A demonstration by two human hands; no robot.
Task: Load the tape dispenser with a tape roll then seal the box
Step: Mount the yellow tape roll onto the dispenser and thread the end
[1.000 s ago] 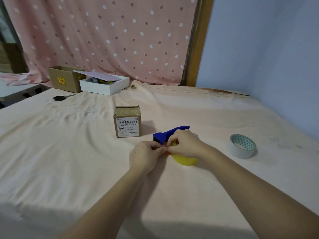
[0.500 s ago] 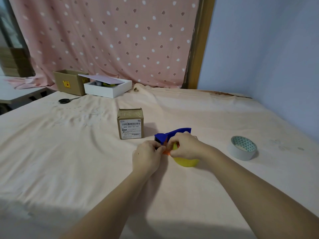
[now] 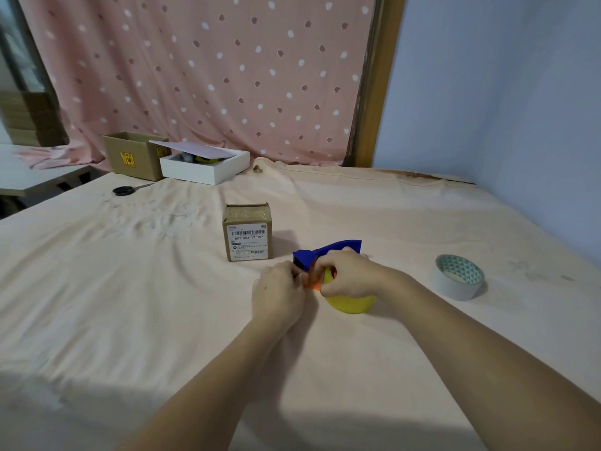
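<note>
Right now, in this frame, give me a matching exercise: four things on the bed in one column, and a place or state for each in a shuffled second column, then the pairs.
Things:
1. scissors
2. labelled box
3. white roll
4. dispenser

Places or states:
A. lies alone, to the right of both hands
B. held between the left hand and right hand
C. far left, in front of the open cardboard box
D. stands closed, just left of the dispenser

Pairs: 1-C, 2-D, 3-A, 4-B
</note>
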